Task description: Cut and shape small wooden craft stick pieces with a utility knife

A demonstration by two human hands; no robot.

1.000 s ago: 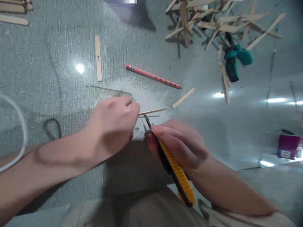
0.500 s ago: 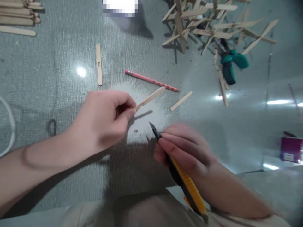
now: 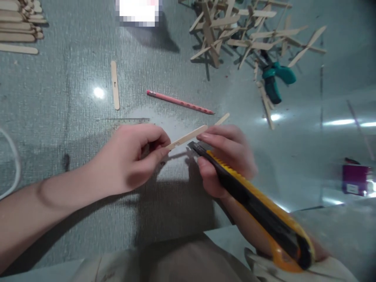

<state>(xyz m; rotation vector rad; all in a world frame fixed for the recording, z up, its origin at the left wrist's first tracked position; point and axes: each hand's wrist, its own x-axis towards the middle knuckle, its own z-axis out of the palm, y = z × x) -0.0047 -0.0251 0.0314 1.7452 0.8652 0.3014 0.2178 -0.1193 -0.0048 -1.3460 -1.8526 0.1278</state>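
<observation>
Between thumb and fingers, my left hand (image 3: pixel 138 158) pinches one end of a wooden craft stick (image 3: pixel 190 136), which points up to the right and has a small notch near its middle. My right hand (image 3: pixel 227 156) grips a yellow and black utility knife (image 3: pixel 252 199). The blade lies just below the stick, and the right fingertips are close to the stick's far end; whether they touch it I cannot tell. Above the hands lie a pink pencil (image 3: pixel 180 102) and a craft stick with a small rectangular hole (image 3: pixel 115 85). Another stick (image 3: pixel 222 118) lies partly behind my right hand.
Stacked craft sticks (image 3: pixel 17 37) lie at the top left, with a pile of crossed sticks (image 3: pixel 211 33) at the top right. Teal-handled pliers (image 3: pixel 273 82) rest below that pile. A purple box (image 3: pixel 356 178) is at the right; a white curved rim (image 3: pixel 16 164) shows at the left.
My right hand has moved up to the held stick, and the knife has swung so its handle points lower right. The held stick sits slightly lower. The whole view has shifted a little.
</observation>
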